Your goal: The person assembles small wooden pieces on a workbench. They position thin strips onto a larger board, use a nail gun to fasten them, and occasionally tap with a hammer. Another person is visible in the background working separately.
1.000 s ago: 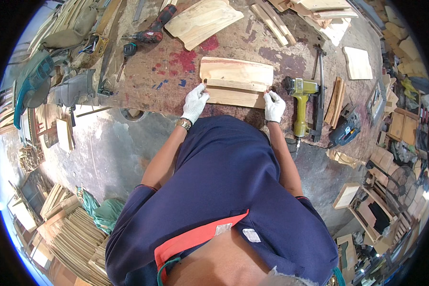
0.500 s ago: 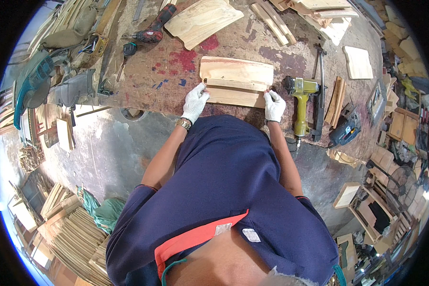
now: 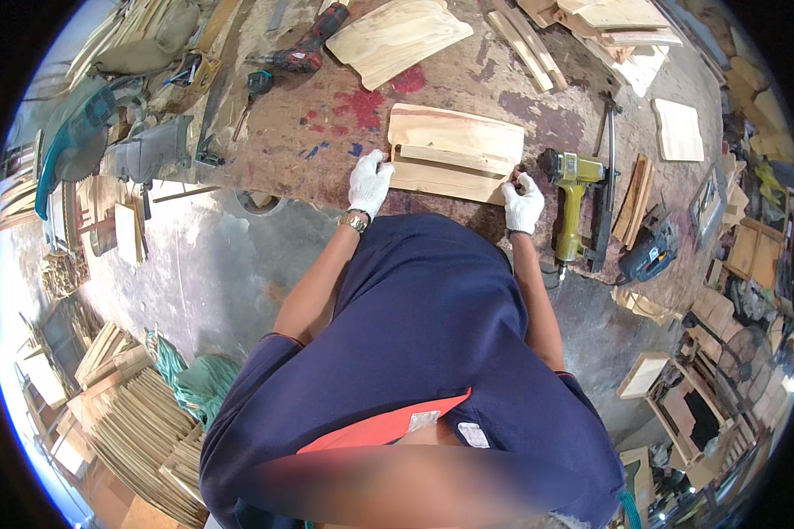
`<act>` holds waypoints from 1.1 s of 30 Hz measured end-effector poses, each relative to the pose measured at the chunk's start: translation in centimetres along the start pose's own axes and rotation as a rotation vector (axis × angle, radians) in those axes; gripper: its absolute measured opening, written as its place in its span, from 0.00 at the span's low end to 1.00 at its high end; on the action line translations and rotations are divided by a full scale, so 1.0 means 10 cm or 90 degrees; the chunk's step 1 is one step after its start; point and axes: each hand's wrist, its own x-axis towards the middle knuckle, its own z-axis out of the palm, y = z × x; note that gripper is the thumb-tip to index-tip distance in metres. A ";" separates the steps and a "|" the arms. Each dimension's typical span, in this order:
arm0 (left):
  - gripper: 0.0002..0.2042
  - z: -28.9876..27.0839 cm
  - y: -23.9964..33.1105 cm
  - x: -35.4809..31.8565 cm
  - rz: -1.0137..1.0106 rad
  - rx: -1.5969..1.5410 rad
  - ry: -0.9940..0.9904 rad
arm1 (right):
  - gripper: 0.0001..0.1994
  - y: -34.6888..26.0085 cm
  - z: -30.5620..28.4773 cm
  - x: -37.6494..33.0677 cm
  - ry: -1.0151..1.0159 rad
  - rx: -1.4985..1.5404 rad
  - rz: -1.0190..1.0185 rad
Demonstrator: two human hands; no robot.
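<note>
While the person in the dark blue shirt leans over the stained brown workbench, both white-gloved hands sit at the ends of a stack of pale wooden boards lying flat near the bench's near edge. The left hand grips the left end of the stack, fingers curled against the edge of the boards; a metal wristwatch shows just below the glove. The right hand is closed on the right end, at the lower corner, with fingertips pressed to the wood. How many boards each hand pinches cannot be told from this head view. A narrower strip of light wood lies across the top of the stack between the two hands.

Just beside the right hand, a yellow-green pneumatic nail gun rests on the bench, its handle pointing toward the person. A red and black cordless drill lies at the far side, near a wide curved plywood panel. A teal circular saw sits at the bench's left end. Stacks of thin wooden slats lie on the floor at lower left.
</note>
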 end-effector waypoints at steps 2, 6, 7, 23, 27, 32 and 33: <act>0.16 0.02 0.04 0.01 0.005 0.007 -0.005 | 0.16 0.00 0.00 0.01 -0.005 -0.022 -0.015; 0.20 0.03 0.13 0.02 -0.041 0.021 -0.016 | 0.16 0.00 -0.01 0.02 -0.018 -0.031 -0.004; 0.22 0.03 0.16 0.03 -0.040 0.024 -0.010 | 0.16 0.00 -0.01 0.03 -0.021 -0.022 0.013; 0.24 0.12 0.42 0.10 -0.046 -0.182 -0.047 | 0.14 -0.01 -0.04 0.04 -0.040 0.036 0.023; 0.22 0.13 0.42 0.11 -0.070 -0.167 -0.048 | 0.15 -0.20 -0.13 0.01 -0.038 -0.036 -0.005; 0.26 0.12 0.43 0.14 -0.038 -0.112 -0.025 | 0.30 -0.42 -0.63 0.07 0.300 -0.532 -0.212; 0.27 0.11 0.44 0.14 -0.034 -0.101 -0.018 | 0.35 -0.41 -0.72 0.10 0.336 -0.589 -0.163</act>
